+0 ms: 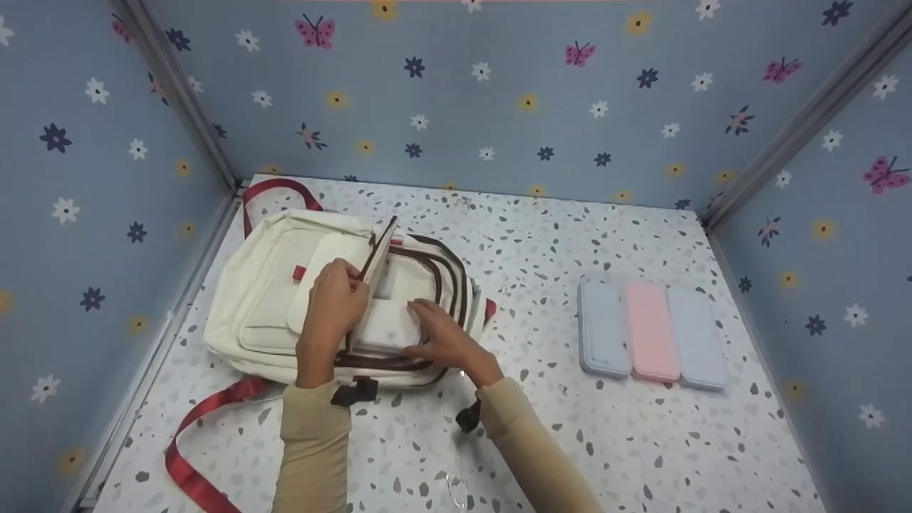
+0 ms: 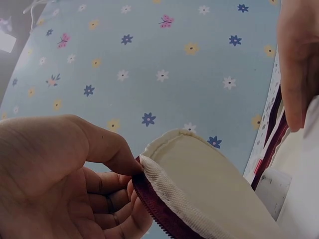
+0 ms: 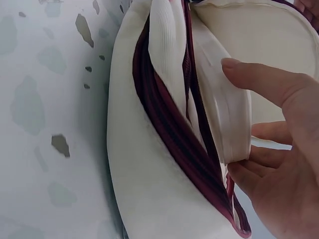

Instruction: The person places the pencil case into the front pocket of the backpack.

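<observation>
A cream backpack [image 1: 263, 306] with dark red zips lies on the table at the left, its front compartment unzipped. My left hand [image 1: 335, 299] pinches the zipped edge of the raised flap [image 2: 199, 174] between thumb and fingers, holding it up and away from the opening. Over the opening, my right hand [image 1: 445, 335] grips a white, box-like case [image 3: 227, 114], thumb on one face and fingertips at the opposite edge. That case sits partly within the open compartment. Beside it in the left wrist view, a small greyish piece [image 2: 274, 186] shows inside the compartment.
Toward the right of the speckled table [image 1: 527, 427] lie a light blue case [image 1: 604, 328], a pink case [image 1: 652, 328] and another pale blue case [image 1: 697, 338], side by side. A red strap [image 1: 192, 470] trails toward the front left. Flower-patterned panels [image 1: 456, 107] enclose the table.
</observation>
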`<action>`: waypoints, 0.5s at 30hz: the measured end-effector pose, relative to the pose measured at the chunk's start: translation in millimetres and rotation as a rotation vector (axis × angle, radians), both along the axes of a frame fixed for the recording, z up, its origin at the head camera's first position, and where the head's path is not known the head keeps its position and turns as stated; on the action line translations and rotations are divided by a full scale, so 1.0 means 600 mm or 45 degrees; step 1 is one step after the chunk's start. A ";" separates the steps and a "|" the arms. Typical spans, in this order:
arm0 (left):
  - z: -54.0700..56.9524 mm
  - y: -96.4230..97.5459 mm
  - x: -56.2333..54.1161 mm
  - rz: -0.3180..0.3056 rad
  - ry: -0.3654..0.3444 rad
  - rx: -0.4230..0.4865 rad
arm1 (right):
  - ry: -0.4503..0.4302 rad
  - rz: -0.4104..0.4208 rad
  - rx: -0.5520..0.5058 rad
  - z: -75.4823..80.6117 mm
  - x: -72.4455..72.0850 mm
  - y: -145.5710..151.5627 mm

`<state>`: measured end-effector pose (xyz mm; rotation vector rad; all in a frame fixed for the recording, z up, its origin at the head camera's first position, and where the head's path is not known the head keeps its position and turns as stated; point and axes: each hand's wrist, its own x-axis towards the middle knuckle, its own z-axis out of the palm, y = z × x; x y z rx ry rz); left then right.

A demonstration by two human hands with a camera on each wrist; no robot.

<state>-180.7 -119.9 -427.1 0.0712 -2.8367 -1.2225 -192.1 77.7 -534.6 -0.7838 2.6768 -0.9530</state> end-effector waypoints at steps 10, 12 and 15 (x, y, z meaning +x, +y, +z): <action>-0.001 0.004 0.003 0.022 0.011 -0.013 | -0.011 -0.019 0.020 -0.008 -0.006 -0.029; -0.001 0.003 0.003 0.021 0.011 -0.011 | -0.010 -0.026 0.031 -0.010 -0.007 -0.034; 0.000 0.003 0.004 0.020 0.008 -0.004 | -0.009 -0.047 0.052 -0.014 -0.008 -0.041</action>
